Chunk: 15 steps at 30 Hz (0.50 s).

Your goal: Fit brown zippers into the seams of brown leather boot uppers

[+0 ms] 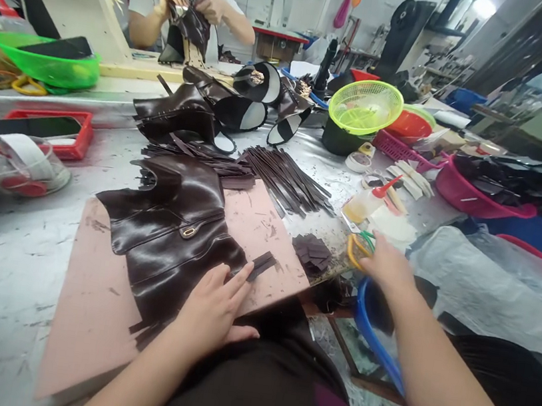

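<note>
My left hand (214, 308) lies flat with fingers stretched out on the near edge of a dark brown leather boot upper (173, 233) that rests on a pink cutting board (257, 228). Its fingertips touch a small dark leather strip (260, 265). My right hand (383, 262) is closed around scissors with yellow and green handles (358, 247) at the table's right edge. A small pile of dark leather squares (313, 252) sits between my hands. A glue bottle with a red nozzle (368, 203) lies just beyond the scissors.
A fan of dark leather strips (287, 177) lies behind the board, with more boot uppers (183, 113) farther back. Green bowl (43, 60), red tray (66, 130), yellow-green basket (365, 105) and pink basket (479, 192) ring the table. Another person (188, 3) works at a sewing machine opposite.
</note>
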Each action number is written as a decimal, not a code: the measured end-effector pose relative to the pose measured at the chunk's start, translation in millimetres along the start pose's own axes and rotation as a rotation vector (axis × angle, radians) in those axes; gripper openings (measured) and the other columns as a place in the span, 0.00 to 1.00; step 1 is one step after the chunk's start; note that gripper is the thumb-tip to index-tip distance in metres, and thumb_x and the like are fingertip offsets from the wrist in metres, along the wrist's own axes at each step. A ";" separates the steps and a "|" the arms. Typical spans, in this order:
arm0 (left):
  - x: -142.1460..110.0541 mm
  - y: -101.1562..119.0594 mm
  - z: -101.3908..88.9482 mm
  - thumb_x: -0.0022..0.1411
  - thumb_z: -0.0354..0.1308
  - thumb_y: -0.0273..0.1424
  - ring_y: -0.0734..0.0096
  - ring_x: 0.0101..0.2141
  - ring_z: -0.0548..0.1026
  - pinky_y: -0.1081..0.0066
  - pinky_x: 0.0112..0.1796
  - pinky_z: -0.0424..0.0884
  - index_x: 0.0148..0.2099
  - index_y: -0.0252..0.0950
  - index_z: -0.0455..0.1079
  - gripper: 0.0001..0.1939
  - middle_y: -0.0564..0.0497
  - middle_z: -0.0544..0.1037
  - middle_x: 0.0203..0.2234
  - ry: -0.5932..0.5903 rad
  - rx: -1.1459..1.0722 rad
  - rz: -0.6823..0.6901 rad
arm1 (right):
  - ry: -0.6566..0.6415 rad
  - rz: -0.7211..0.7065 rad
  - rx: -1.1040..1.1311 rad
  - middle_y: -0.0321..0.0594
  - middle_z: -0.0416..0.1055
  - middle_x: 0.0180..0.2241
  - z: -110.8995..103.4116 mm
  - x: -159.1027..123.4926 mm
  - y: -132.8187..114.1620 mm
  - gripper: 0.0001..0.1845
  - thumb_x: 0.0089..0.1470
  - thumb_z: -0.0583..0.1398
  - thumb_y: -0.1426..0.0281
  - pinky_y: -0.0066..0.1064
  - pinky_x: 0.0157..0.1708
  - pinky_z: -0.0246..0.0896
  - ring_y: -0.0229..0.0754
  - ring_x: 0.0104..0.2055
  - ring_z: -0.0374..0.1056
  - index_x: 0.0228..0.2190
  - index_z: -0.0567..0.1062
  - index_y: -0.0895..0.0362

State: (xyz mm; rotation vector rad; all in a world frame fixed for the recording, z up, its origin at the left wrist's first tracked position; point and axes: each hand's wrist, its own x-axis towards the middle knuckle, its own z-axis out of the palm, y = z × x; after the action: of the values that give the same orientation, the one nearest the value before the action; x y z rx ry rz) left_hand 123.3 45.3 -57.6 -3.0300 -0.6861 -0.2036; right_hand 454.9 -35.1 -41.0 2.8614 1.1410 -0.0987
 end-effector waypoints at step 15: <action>-4.1 -4.0 6.4 0.53 0.47 0.56 0.52 0.50 0.63 0.58 0.52 0.55 0.53 0.28 0.63 0.38 0.40 0.60 0.56 0.028 -0.114 -0.005 | -0.848 -0.418 0.931 0.30 0.58 0.22 15.9 -144.2 -82.7 0.27 0.51 0.48 0.48 0.26 0.23 0.57 0.34 0.21 0.59 0.45 0.61 0.53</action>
State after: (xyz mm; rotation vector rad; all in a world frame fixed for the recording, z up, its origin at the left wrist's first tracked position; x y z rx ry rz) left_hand 118.7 47.5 -64.5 -3.1264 -0.7033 -0.2949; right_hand 292.9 -75.2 -47.7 2.4598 1.6641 -2.0741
